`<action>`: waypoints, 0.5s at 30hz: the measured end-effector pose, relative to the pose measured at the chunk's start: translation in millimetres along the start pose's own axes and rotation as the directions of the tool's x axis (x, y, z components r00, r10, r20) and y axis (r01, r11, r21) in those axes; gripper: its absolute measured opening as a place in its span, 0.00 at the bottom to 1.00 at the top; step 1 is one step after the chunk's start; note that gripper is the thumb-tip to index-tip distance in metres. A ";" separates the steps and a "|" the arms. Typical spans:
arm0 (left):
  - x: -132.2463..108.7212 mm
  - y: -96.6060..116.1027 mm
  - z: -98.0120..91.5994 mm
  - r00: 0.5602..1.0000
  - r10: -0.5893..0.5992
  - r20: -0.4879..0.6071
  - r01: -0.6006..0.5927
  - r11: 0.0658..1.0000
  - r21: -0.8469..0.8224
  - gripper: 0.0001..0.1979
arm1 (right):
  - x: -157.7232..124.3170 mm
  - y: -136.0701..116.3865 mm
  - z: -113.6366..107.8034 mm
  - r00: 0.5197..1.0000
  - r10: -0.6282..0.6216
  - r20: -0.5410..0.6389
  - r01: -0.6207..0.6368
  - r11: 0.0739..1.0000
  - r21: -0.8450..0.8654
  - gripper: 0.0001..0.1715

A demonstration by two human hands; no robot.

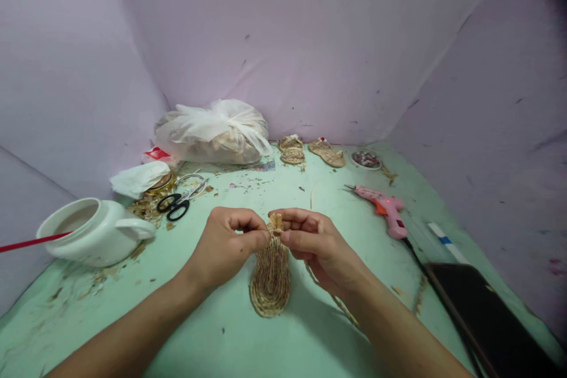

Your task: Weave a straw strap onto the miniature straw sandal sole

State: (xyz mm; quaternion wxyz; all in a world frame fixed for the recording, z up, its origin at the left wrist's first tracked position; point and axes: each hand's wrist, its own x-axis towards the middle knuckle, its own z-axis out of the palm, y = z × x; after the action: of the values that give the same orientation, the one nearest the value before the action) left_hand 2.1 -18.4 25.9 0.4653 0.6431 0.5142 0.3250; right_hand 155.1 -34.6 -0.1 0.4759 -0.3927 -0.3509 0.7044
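Pinching far end, my left hand (234, 239) and right hand (319, 242) close together: one woven sole (270, 288), centred toward green worktop's (199, 336) near edge, long axis front-to-back, rounded end facing me; lilac walls (301, 41).

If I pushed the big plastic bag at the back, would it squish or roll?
The bag would probably squish: its thin plastic looks crumpled. It likely won't roll, lying wide and low. Its weight is hard to tell, since the contents look hazy.
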 end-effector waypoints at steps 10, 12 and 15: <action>-2.3 0.0 3.7 0.998 0.056 0.041 -0.060 0.994 0.095 0.05 | 2.6 6.2 6.4 0.997 -0.046 -0.068 0.037 0.990 -0.136 0.05; -2.6 -1.3 3.4 0.998 0.035 0.059 -0.039 0.997 0.064 0.05 | 2.7 8.3 5.0 0.997 -0.042 -0.068 0.031 0.986 -0.161 0.03; -2.7 -1.1 2.5 0.998 0.008 0.062 -0.009 1.000 0.025 0.06 | 2.8 9.0 2.2 0.998 -0.051 -0.048 0.041 0.982 -0.183 0.02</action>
State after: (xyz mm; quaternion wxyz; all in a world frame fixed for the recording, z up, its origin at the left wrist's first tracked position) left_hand 3.2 -21.7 24.2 0.4713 0.6608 0.5010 0.3004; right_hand 149.0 -34.9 -7.6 0.4634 -0.4446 -0.4100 0.6477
